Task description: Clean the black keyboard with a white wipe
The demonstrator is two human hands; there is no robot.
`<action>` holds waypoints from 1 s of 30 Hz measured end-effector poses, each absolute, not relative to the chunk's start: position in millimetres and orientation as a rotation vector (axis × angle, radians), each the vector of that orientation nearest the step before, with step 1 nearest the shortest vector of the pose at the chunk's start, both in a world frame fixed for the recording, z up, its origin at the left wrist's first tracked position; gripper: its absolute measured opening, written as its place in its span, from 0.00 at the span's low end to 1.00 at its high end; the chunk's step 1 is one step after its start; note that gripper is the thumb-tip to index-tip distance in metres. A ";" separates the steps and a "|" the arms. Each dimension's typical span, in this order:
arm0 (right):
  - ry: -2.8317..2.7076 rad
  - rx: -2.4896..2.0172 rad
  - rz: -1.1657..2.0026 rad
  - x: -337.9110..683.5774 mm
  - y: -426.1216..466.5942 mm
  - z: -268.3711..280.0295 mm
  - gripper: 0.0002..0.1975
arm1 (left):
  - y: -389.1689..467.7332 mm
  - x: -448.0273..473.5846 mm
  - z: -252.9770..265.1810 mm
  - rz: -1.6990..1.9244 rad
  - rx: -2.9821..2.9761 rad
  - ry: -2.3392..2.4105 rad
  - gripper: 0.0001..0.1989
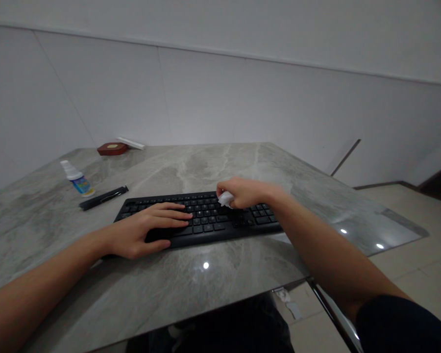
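A black keyboard (206, 228) lies on the grey marbled table in front of me. My left hand (150, 228) rests flat on its left part, fingers stretched out over the keys and thumb along the front edge. Over the upper right keys, my right hand (242, 192) is closed around a crumpled white tissue (226, 198), which sticks out below the fingers. The right wrist is slightly blurred. Keys under both hands are hidden.
Left of the keyboard are a black bar-shaped piece (103, 198) and a white-capped spray bottle (78, 179). A reddish-brown box (112, 148) and a white flat strip (131, 142) lie at the back by the wall. The marbled table (220, 267) ends near my lap.
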State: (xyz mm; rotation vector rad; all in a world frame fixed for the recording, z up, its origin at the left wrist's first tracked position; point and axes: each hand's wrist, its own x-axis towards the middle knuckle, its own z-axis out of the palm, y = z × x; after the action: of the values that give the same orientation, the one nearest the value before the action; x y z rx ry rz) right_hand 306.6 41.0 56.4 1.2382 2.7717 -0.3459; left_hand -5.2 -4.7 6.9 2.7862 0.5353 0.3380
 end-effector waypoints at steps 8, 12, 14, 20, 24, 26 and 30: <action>2.806 1.197 -0.321 301.4 36.6 56.6 0.23 | -4.8 -5.4 6.6 0.344 2.776 0.528 0.27; 2.834 1.170 -0.342 302.0 37.9 54.5 0.23 | -4.9 -5.6 6.6 0.335 2.784 0.535 0.27; 2.875 1.136 -0.358 300.8 38.1 52.8 0.22 | -4.7 -5.7 6.4 0.335 2.789 0.537 0.27; 2.959 1.048 -0.398 292.5 34.6 48.3 0.19 | -3.9 -5.5 6.0 0.326 2.803 0.526 0.27; 3.042 0.984 -0.434 290.0 35.1 44.6 0.17 | -4.4 -5.2 6.8 0.314 2.807 0.529 0.27; 3.061 0.965 -0.446 290.4 36.3 43.6 0.16 | -5.0 -5.0 7.6 0.326 2.803 0.530 0.27; 3.009 1.012 -0.446 293.7 38.9 44.5 0.16 | -5.7 -4.4 8.6 0.357 2.786 0.522 0.27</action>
State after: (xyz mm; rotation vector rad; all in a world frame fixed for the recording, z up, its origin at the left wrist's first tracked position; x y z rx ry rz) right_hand 293.7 38.9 44.5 1.0123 3.0085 -0.4456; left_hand -4.4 -5.7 8.6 2.7864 0.5225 0.3566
